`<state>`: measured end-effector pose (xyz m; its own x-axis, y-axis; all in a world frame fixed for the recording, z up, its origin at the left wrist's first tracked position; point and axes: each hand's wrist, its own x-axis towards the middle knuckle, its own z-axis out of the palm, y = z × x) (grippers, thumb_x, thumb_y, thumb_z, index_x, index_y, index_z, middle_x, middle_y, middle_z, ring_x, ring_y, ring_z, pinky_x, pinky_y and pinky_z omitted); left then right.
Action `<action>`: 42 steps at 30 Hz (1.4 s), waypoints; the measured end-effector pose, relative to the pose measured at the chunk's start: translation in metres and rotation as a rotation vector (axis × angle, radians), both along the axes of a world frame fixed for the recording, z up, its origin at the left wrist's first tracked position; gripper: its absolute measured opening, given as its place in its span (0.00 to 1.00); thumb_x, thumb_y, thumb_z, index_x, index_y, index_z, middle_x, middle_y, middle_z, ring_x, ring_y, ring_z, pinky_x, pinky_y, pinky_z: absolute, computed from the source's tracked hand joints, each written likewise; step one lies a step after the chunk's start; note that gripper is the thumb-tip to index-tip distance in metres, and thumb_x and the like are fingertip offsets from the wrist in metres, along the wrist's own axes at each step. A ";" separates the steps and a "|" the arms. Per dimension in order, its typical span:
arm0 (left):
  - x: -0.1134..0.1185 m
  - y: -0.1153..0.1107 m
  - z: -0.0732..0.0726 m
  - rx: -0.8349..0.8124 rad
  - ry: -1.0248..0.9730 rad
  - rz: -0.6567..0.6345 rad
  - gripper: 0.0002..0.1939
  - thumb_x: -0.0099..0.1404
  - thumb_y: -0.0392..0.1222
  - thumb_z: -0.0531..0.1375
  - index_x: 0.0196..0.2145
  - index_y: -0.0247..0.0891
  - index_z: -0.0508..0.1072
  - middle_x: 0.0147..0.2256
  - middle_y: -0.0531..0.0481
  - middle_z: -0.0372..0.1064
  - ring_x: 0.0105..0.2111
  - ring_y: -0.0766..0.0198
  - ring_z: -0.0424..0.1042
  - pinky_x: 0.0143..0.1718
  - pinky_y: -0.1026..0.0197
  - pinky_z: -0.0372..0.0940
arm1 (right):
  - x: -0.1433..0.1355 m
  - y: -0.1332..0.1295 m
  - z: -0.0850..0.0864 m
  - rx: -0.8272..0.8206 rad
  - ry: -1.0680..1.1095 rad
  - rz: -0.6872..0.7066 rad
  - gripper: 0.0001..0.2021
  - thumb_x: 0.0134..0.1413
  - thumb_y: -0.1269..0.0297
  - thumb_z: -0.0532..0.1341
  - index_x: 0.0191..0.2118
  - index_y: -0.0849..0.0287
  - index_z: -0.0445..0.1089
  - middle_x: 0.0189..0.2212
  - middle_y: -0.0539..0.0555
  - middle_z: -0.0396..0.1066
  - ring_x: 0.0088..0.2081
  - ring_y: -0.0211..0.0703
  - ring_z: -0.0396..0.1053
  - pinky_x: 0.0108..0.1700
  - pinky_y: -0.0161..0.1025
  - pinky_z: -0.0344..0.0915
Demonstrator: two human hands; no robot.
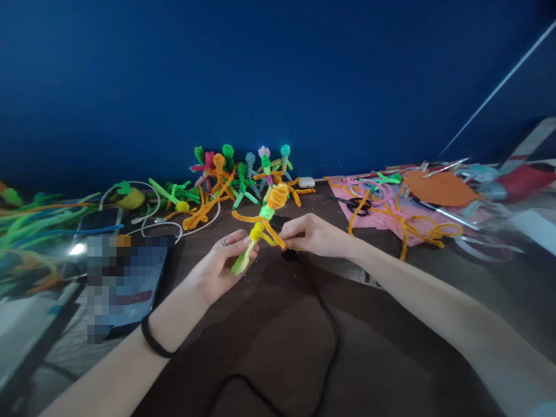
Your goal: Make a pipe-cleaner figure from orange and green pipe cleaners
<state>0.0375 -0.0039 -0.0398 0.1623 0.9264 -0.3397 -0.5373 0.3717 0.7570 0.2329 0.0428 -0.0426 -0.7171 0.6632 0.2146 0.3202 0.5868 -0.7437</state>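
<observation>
The left grip (223, 262) is holding the green lower end of a fuzzy figure (266, 213), which is leaning up and rightward from it, orange head on top. The right grip (311, 234) is narrowing to a pinch at one orange limb's tip. Beyond both grips, similar figures (243, 180) are standing on the worktop (269, 330); a black cable (335, 330) is trailing nearward from beneath the right grip.
</observation>
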 end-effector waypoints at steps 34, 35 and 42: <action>0.016 -0.012 -0.019 0.022 0.383 -0.187 0.14 0.43 0.31 0.65 0.18 0.36 0.60 0.18 0.54 0.66 0.21 0.68 0.69 0.25 0.67 0.61 | -0.003 -0.030 0.030 0.811 -0.079 -0.029 0.10 0.55 0.69 0.54 0.29 0.62 0.72 0.26 0.54 0.67 0.30 0.38 0.58 0.33 0.36 0.55; 0.015 -0.010 -0.019 0.020 0.345 -0.148 0.17 0.42 0.32 0.65 0.17 0.37 0.57 0.17 0.55 0.65 0.22 0.68 0.69 0.26 0.67 0.62 | -0.003 -0.029 0.030 0.788 -0.055 -0.056 0.09 0.55 0.70 0.55 0.29 0.62 0.72 0.26 0.54 0.68 0.30 0.37 0.58 0.33 0.36 0.56; 0.009 0.001 -0.019 0.008 0.185 0.082 0.22 0.39 0.30 0.66 0.15 0.38 0.52 0.14 0.57 0.62 0.21 0.70 0.69 0.26 0.70 0.63 | -0.004 -0.027 0.025 0.589 0.039 -0.120 0.06 0.51 0.70 0.58 0.29 0.63 0.72 0.26 0.53 0.67 0.31 0.37 0.63 0.32 0.34 0.58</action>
